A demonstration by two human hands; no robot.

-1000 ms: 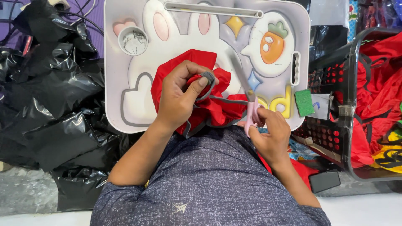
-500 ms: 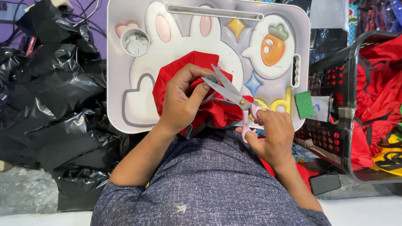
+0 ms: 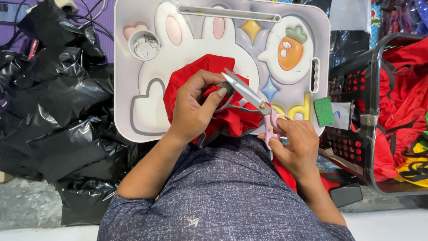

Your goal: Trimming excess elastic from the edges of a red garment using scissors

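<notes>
Head view, 1 person, 2 bare hands over a white lap desk (image 3: 133, 67) with a rabbit relief moulded into its top.

Left hand (image 3: 194, 107): fingers curled tight around a bunched red fabric (image 3: 187, 78) with grey edging, thumb pressed on the fold. The fabric lies on the near half of the desk, its lower part hanging off the near edge toward the person's lap.

Right hand (image 3: 296, 143): at the near right corner of the desk, fingers through the pink handles of the scissors (image 3: 249, 96). Blades slightly parted, pointing up and left, tips at the fabric just beside the left thumb.

On the desk: round cup recess (image 3: 144, 45) at the far left corner, carrot decal (image 3: 290, 48) at the far right.

Left of the desk: crumpled black plastic bags (image 3: 49, 111). Right of the desk: a green sponge (image 3: 324, 111) just off the edge, then a black basket (image 3: 374, 116) holding more red cloth (image 3: 408, 89).
</notes>
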